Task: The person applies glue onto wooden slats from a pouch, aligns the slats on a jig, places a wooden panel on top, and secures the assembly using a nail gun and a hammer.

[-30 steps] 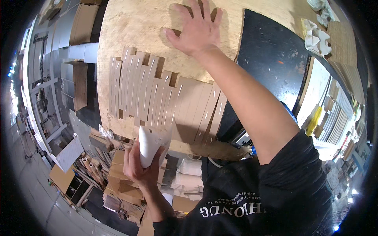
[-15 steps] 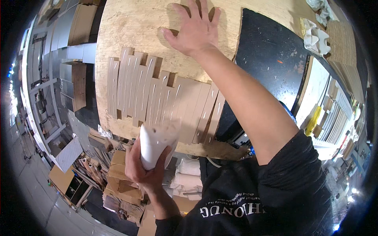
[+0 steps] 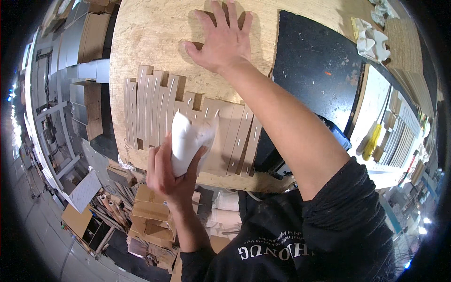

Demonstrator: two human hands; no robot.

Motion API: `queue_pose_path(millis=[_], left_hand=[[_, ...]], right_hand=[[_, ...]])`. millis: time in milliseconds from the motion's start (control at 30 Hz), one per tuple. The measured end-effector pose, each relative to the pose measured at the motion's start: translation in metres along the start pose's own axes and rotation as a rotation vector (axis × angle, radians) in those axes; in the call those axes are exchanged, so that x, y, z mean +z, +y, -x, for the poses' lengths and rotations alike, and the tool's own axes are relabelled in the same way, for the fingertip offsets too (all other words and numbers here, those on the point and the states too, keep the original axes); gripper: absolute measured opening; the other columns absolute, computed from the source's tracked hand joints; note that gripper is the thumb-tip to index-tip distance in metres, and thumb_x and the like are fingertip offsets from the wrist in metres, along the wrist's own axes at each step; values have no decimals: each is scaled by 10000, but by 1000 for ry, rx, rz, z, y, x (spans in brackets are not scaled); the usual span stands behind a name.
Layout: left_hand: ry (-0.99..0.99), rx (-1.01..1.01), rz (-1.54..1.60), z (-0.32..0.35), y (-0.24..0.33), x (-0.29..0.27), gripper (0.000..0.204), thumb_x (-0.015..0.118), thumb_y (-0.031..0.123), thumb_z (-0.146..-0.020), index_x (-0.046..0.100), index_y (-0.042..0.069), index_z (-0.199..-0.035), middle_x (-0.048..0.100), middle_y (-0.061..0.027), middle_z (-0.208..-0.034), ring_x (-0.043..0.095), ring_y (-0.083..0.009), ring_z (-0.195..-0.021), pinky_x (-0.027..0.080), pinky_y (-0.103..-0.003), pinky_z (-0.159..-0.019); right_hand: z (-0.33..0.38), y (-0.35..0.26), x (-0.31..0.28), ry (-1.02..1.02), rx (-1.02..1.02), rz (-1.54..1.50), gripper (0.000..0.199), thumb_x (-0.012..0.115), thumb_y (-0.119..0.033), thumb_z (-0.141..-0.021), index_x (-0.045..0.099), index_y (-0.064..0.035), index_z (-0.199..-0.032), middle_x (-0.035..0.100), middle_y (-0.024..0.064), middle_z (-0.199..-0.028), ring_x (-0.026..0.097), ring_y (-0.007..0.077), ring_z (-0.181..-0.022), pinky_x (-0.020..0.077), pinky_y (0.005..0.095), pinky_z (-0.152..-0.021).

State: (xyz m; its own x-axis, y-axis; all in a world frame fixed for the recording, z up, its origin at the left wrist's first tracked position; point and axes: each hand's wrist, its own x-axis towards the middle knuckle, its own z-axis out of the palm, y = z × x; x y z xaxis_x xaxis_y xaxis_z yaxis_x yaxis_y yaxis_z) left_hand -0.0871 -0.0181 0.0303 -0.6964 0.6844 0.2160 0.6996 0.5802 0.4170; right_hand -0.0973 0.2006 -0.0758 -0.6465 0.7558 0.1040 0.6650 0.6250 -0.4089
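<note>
My left hand point(image 3: 162, 171) is wrapped round a soft-looking white plastic glue container point(image 3: 185, 148), holding it above the near part of a row of strips. Its far end is partly translucent and blurred, so the outlet cannot be made out. Brown flat strips point(image 3: 225, 124), cardboard or thin board, lie side by side with uneven ends. Thin white glue lines run along many of them; a few at the right carry only short dabs. Flat on the wooden tabletop point(image 3: 155, 35), beyond the strips, rests my right hand point(image 3: 225, 44), fingers spread and holding nothing.
A black mat point(image 3: 314, 66) covers the table's right part, with a blue tool point(image 3: 336, 131) partly behind my right forearm. Farther right are a yellow-handled tool point(image 3: 372, 143) and a white moulded tray point(image 3: 371, 40). Cardboard boxes point(image 3: 150, 211) stand below the near edge.
My left hand has moved the white glue container farther over the strips, away from me. The whole view has shifted slightly. My right hand stays flat on the tabletop.
</note>
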Motion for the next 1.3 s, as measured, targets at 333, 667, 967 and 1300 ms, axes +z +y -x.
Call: queue_pose_path(millis=[333, 667, 967, 1300], left_hand=[[-79, -105, -92, 60, -13, -39, 589, 867, 259, -549, 623, 35, -1036, 634, -128, -857, 619, -294, -749, 490, -368, -656], [-157, -199, -92, 83, -14, -51, 601, 871, 250, -556, 611, 24, -1048, 640, -144, -871, 625, -306, -776, 496, -378, -677], [47, -62, 128, 27, 8, -14, 564, 872, 151, -548, 609, -6, -1021, 662, -171, -903, 631, -288, -729, 514, -355, -651], [-19, 10, 18, 18, 8, -4, 575, 875, 223, -539, 620, 17, -1013, 649, -125, -850, 629, -263, -710, 508, -354, -614]], right_hand=[[-7, -9, -27, -267, 24, -40, 687, 517, -501, -791, 384, -133, -1355, 252, 151, -1443, 172, 366, -1352, 85, 575, -1096], [-5, -9, -24, -177, 8, -9, 692, 514, -505, -793, 374, -136, -1361, 255, 154, -1439, 164, 359, -1358, 84, 567, -1104], [-1, -3, 1, 42, -27, -8, 665, 529, -533, -772, 397, -226, -1347, 265, 76, -1432, 124, 323, -1371, 63, 598, -1084], [0, -2, -2, 6, -16, -8, 685, 522, -543, -780, 379, -217, -1365, 246, 85, -1455, 122, 320, -1380, 61, 583, -1094]])
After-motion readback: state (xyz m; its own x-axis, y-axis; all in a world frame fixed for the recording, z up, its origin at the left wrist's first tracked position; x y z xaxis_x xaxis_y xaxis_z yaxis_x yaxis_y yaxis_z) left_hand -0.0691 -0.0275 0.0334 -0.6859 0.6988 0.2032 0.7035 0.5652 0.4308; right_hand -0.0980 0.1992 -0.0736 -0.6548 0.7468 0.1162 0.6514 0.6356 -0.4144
